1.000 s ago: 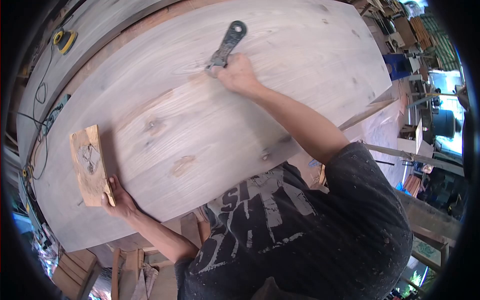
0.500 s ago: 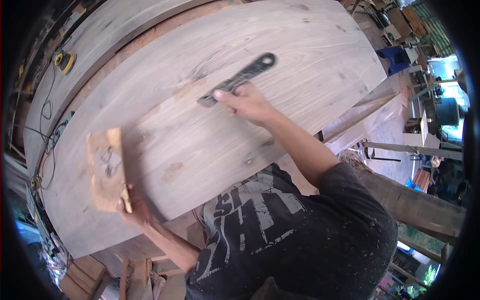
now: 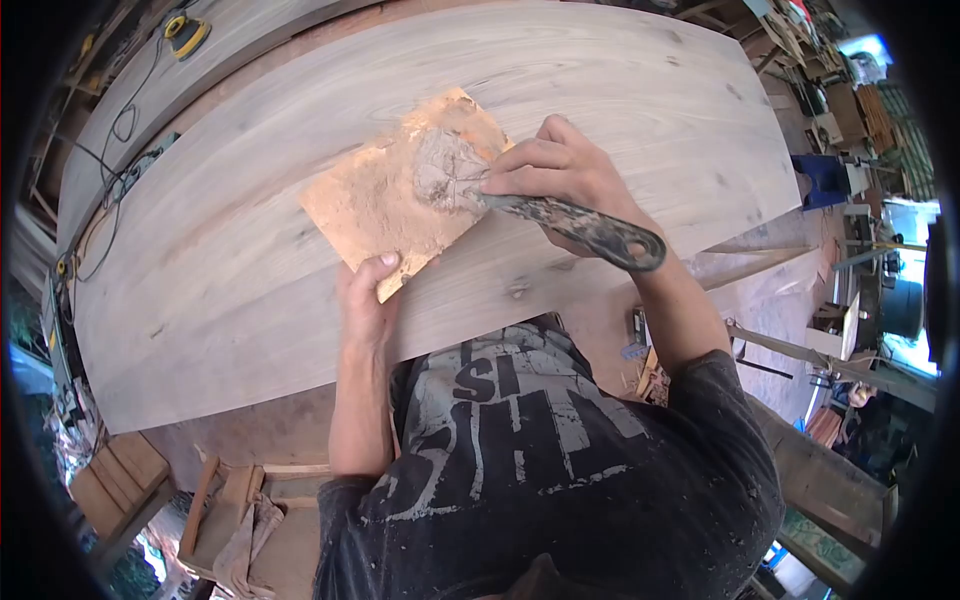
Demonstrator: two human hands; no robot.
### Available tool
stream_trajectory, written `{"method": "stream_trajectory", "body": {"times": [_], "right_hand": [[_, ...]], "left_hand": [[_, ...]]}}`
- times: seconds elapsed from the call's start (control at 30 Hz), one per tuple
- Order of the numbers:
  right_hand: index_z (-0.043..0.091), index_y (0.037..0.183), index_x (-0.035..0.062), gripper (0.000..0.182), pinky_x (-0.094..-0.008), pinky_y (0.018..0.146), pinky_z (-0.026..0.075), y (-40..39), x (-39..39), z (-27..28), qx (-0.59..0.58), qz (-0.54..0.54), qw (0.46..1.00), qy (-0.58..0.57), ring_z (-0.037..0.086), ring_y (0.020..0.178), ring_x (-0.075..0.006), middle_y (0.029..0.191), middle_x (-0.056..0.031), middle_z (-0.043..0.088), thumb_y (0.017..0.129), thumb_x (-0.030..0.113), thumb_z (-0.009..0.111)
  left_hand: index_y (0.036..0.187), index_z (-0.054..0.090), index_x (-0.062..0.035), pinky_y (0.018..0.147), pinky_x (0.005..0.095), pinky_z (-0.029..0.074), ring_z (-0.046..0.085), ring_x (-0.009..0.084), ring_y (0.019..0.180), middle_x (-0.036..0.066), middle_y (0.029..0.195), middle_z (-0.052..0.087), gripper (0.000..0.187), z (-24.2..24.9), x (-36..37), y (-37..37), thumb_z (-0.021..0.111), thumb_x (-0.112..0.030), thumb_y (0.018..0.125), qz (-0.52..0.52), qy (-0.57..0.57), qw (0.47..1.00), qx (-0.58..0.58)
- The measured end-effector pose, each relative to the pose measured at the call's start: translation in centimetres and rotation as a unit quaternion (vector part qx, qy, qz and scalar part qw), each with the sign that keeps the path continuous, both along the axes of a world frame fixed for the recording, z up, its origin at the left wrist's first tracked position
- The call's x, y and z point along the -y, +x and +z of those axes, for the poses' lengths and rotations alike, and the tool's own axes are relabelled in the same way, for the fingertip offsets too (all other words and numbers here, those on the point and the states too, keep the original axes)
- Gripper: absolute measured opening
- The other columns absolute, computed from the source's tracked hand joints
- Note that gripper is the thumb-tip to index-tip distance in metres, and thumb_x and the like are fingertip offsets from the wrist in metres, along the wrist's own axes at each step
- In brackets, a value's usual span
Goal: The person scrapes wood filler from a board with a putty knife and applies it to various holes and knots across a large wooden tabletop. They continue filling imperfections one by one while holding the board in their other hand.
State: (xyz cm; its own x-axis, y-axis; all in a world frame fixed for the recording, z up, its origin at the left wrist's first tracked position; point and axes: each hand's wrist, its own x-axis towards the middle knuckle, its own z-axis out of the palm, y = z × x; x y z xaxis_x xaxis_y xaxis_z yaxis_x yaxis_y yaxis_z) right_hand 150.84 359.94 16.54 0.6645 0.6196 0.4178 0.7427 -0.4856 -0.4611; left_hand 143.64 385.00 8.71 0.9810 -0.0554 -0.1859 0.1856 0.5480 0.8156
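Observation:
My left hand [image 3: 370,285] grips the near corner of a flat, yellowish board [image 3: 360,205], thumb on top, holding it over the large wooden slab [image 3: 220,290]. A mound of greyish-beige filler paste [image 3: 445,170] lies on the board's right part. My right hand [image 3: 565,175] is closed round a putty knife [image 3: 590,228] with a dark, paste-smeared handle that has a hole at its end. The knife's blade end meets the paste; its tip is partly hidden by fingers and paste. Dark knots and brownish patches mark the slab.
Beyond the slab lies another long plank [image 3: 130,130], with a yellow-and-black sander [image 3: 186,36] and its cord on it. A blue stool [image 3: 825,180] stands off the right end. Wooden pieces [image 3: 120,480] and a cloth [image 3: 250,540] are at the lower left.
My left hand has brought the board up and right, its paste-covered face now towards me. My right hand has lifted the putty knife from the slab's surface and turned it into the paste.

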Motion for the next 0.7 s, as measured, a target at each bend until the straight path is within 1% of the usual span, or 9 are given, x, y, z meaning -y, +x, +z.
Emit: {"method": "stream_trajectory", "body": {"times": [0.17, 0.23, 0.3, 0.37, 0.5, 0.57, 0.6, 0.63, 0.7], "right_hand": [[0.073, 0.097, 0.0155, 0.032, -0.029, 0.068, 0.045, -0.2, 0.5, -0.5, 0.004, -0.049, 0.997, -0.062, 0.046, 0.074, -0.0209, 0.094, 0.0037, 0.068, 0.068, 0.004, 0.065], [0.073, 0.096, 0.0158, 0.03, -0.0308, 0.071, 0.047, -0.5, 0.2, -0.8, -0.049, -0.045, 0.993, -0.099, 0.049, 0.078, -0.023, 0.095, 0.0015, 0.068, 0.069, 0.007, 0.066], [0.072, 0.091, 0.0147, 0.023, -0.0367, 0.076, 0.05, -0.8, 0.1, -0.9, -0.062, -0.026, 0.995, -0.074, 0.057, 0.094, -0.0261, 0.095, -0.0011, 0.068, 0.069, 0.012, 0.069], [0.071, 0.098, 0.0108, 0.027, -0.0365, 0.08, 0.048, -0.6, 0.1, -1.2, -0.121, 0.003, 0.988, -0.091, 0.054, 0.091, -0.0269, 0.101, -0.0032, 0.068, 0.072, 0.015, 0.07], [0.07, 0.101, 0.0056, 0.027, -0.0357, 0.082, 0.048, -0.5, 0.2, -0.1, -0.212, -0.023, 0.969, -0.124, 0.058, 0.095, -0.0247, 0.101, -0.0082, 0.067, 0.077, 0.017, 0.074], [0.069, 0.1, 0.0017, 0.027, -0.0344, 0.082, 0.048, 0.3, 1.5, 0.6, -0.378, -0.004, 0.926, 0.023, 0.061, 0.093, -0.021, 0.098, -0.0121, 0.067, 0.081, 0.02, 0.075], [0.069, 0.099, 0.0012, 0.028, -0.0318, 0.078, 0.048, 0.4, 2.4, 0.7, -0.408, -0.014, 0.907, 0.102, 0.06, 0.085, -0.0167, 0.093, -0.0106, 0.068, 0.083, 0.023, 0.074], [0.069, 0.099, 0.0012, 0.028, -0.0318, 0.078, 0.048, 0.4, 3.6, 0.6, -0.408, -0.014, 0.907, 0.103, 0.06, 0.085, -0.0167, 0.093, -0.0106, 0.068, 0.083, 0.023, 0.074], [0.069, 0.098, 0.0014, 0.026, -0.0302, 0.076, 0.048, 0.1, 6.2, 0.3, -0.409, -0.043, 0.887, 0.212, 0.059, 0.084, -0.015, 0.088, -0.0064, 0.068, 0.084, 0.023, 0.074]], "left_hand": [[0.132, 0.036, 0.013, 0.083, 0.0476, 0.057, 0.062, 0.0349, 0.106, 0.024, 0.12, 0.055, 0.067, -0.7, 0.1, -0.4, 0.061, -0.014, 0.076, -0.005, -0.011, 1.0, -0.012], [0.132, 0.038, 0.0105, 0.083, 0.0469, 0.056, 0.062, 0.0344, 0.105, 0.022, 0.119, 0.057, 0.068, -1.2, -0.3, -1.2, 0.062, -0.018, 0.076, 0.016, -0.007, 0.999, -0.03], [0.133, 0.039, 0.0071, 0.085, 0.0475, 0.055, 0.062, 0.0333, 0.105, 0.019, 0.118, 0.058, 0.068, -2.4, -0.7, -1.7, 0.064, -0.02, 0.076, 0.033, -0.023, 0.997, -0.058], [0.134, 0.039, 0.0052, 0.086, 0.0489, 0.055, 0.061, 0.0318, 0.107, 0.018, 0.12, 0.058, 0.067, -3.0, -1.0, -1.7, 0.064, -0.019, 0.077, 0.03, -0.033, 0.997, -0.07], [0.137, 0.039, 0.0017, 0.086, 0.0474, 0.055, 0.06, 0.0301, 0.109, 0.016, 0.122, 0.057, 0.068, -2.8, -1.1, -2.7, 0.064, -0.02, 0.078, 0.059, -0.01, 0.996, -0.065], [0.138, 0.037, 0.0021, 0.085, 0.046, 0.056, 0.06, 0.0306, 0.11, 0.016, 0.125, 0.055, 0.07, -2.9, -1.3, -2.4, 0.065, -0.019, 0.077, 0.076, -0.011, 0.995, -0.066], [0.139, 0.035, 0.0024, 0.084, 0.0446, 0.057, 0.06, 0.031, 0.111, 0.017, 0.128, 0.053, 0.073, -3.1, -1.4, -2.1, 0.066, -0.018, 0.077, 0.102, -0.011, 0.992, -0.07], [0.139, 0.035, 0.0024, 0.084, 0.0446, 0.057, 0.06, 0.031, 0.111, 0.017, 0.128, 0.053, 0.073, -3.2, -1.5, -2.0, 0.066, -0.018, 0.077, 0.102, -0.01, 0.992, -0.07], [0.141, 0.034, 0.0004, 0.084, 0.0455, 0.057, 0.059, 0.0318, 0.113, 0.016, 0.129, 0.052, 0.073, -3.0, -2.0, -2.2, 0.066, -0.02, 0.078, 0.122, 0.006, 0.991, -0.053]]}}
